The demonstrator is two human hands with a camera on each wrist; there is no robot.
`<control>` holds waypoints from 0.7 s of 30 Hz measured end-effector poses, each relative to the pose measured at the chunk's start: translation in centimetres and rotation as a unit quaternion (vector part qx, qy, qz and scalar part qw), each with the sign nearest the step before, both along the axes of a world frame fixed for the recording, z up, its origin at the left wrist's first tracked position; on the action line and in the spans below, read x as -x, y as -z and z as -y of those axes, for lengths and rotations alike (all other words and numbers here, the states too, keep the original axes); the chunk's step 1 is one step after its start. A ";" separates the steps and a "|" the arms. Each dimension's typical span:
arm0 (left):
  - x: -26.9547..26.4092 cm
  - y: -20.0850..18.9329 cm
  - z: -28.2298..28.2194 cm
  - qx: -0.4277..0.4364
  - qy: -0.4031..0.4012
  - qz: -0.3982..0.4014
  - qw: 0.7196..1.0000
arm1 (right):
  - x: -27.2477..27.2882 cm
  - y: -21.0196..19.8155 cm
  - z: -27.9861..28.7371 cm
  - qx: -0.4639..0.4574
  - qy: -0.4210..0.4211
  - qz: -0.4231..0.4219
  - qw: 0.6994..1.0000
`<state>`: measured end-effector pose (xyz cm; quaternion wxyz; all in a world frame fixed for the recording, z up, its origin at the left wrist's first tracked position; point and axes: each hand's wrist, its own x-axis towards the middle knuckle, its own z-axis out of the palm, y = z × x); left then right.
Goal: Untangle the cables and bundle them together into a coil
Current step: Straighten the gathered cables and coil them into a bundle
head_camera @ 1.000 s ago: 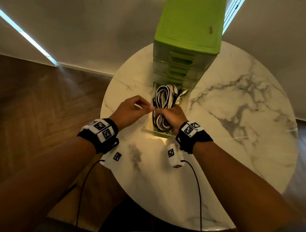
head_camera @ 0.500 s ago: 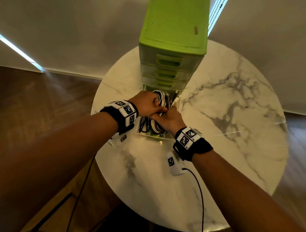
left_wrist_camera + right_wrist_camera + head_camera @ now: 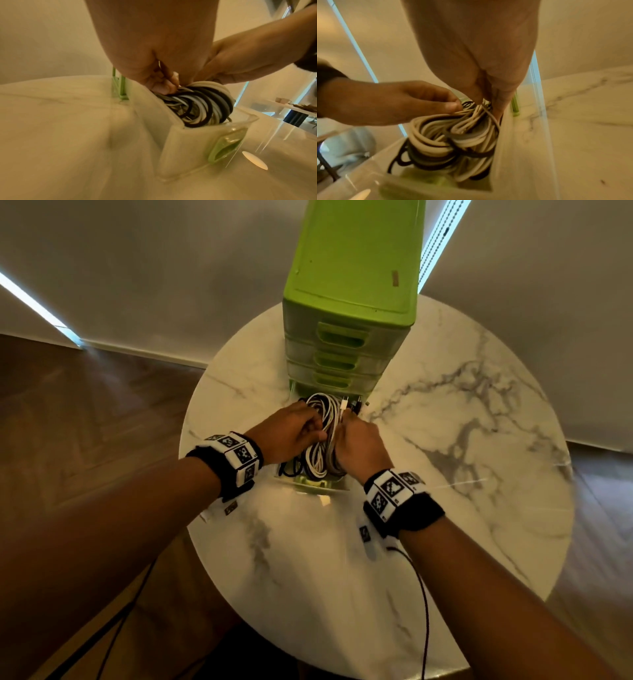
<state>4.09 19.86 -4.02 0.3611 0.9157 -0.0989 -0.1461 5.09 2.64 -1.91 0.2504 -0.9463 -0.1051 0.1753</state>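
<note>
A bundle of black, white and grey cables sits in the pulled-out bottom drawer of a green drawer unit. My left hand reaches in from the left, its fingers curled into the cable loops near the bundle's top. On the other side my right hand grips the bundle, fingers tucked down between the cables and the drawer wall. Cable plugs stick out at the drawer's far end.
The drawer unit stands at the back of a round white marble table with bare surface to the right and front. Wooden floor lies left, a pale wall behind. Thin black sensor wires hang from my wrists over the table's near edge.
A second ago my hands met at the drawer's left front corner, pinching something small. Both have since moved into the drawer and taken hold of the cable bundle, one on each side.
</note>
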 end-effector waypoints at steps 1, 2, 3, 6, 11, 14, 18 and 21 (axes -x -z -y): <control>0.4 0.0 -0.6 0.014 0.011 -0.007 1.000 | -0.5 0.1 0.1 0.035 -0.012 0.012 0.999; 0.8 -0.1 -1.0 0.022 0.027 -0.011 0.999 | -0.9 0.2 0.1 0.061 -0.024 0.020 0.998; 1.3 0.0 -1.4 0.023 0.043 -0.012 0.999 | -1.3 0.3 0.1 0.075 -0.033 0.022 0.996; 2.3 0.7 -1.7 0.005 0.075 0.032 0.997 | -1.9 0.5 -0.2 0.089 -0.054 0.033 0.994; 2.4 2.0 -0.7 -0.056 0.100 0.132 0.985 | -2.3 0.8 -0.1 0.069 -0.051 0.078 0.993; 2.8 2.5 -0.7 -0.099 0.110 0.184 0.972 | -1.1 1.3 0.7 0.057 0.000 0.171 0.984; 3.2 2.9 -0.9 -0.151 0.107 0.243 0.952 | 0.0 2.2 1.8 -0.018 0.103 0.150 0.983; 3.1 3.1 -1.0 -0.149 0.118 0.228 0.955 | 0.1 2.5 1.9 0.035 0.016 0.166 0.985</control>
